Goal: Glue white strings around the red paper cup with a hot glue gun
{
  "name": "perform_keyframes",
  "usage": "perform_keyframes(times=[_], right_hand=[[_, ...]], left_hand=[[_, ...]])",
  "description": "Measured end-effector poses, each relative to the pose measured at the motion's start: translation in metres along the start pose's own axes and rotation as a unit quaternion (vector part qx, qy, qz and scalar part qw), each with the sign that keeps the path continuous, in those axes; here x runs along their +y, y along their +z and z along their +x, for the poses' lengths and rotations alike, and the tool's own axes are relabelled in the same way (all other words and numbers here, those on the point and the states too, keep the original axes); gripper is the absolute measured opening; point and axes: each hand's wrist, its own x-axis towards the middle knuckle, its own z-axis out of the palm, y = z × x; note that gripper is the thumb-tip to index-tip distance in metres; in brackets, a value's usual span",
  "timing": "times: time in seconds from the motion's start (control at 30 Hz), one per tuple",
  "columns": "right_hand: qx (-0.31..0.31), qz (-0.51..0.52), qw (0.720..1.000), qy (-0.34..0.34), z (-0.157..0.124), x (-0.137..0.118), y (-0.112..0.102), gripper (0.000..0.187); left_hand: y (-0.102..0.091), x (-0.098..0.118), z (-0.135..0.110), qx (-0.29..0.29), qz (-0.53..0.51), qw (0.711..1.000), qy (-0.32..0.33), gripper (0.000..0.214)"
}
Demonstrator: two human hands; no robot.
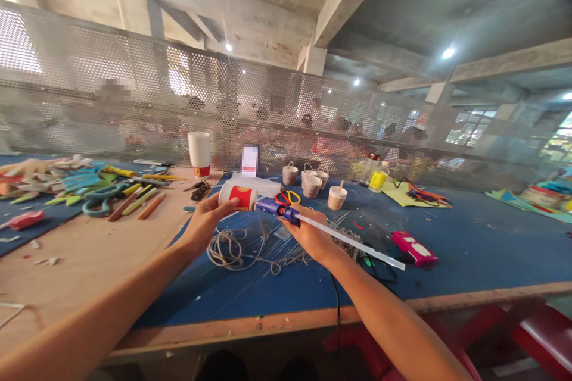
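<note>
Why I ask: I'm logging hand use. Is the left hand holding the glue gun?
No: the right hand grips the blue glue gun, while the left hand holds a red-and-white paper cup.

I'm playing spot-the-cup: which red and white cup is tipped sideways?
The single cup in the left hand; the others stand upright together in the tall stack.

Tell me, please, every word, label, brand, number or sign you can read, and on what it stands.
None can be read.
Red-and-white paper cup: too small.
White paper-cup stack: too small.
Upright white-lit phone screen: too small.
Yellow bottle label: blurred.
Magenta rectangular box: blurred.
</note>
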Motion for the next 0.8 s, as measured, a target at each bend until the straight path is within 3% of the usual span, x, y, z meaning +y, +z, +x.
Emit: perform_keyframes(times=[0.8], right_hand=[[0.004,-0.011,1.0,0.01,-0.0008,0.0034,0.0023,0.017]], left_hand=[[0.0051,0.0041,-0.0022,0.008,0.008,1.0,0.004,0.038]])
